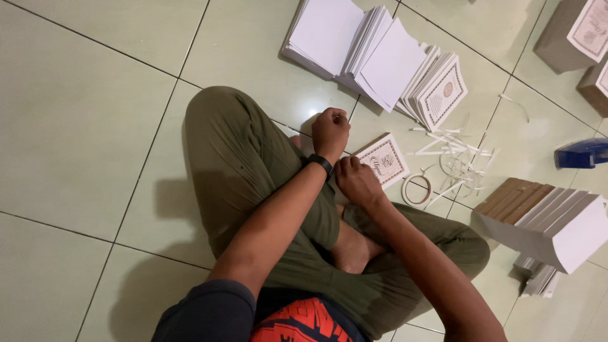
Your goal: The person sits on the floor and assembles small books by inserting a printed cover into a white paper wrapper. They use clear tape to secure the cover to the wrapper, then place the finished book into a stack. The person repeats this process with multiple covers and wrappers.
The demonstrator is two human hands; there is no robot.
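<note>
While both hands (345, 155) pinch, tape roll (417, 189) beside, paper strips (456, 152) behind

A small white printed card (382, 160) with a dark ornamental border lies on the floor just beside the hands. Above it, fanned white stacks (373, 54) end in a card with the same bordered face (443, 94). Top right stand brown boxes (563, 35), probably cardboard (each bearing a bordered white label (594, 28)).
</note>
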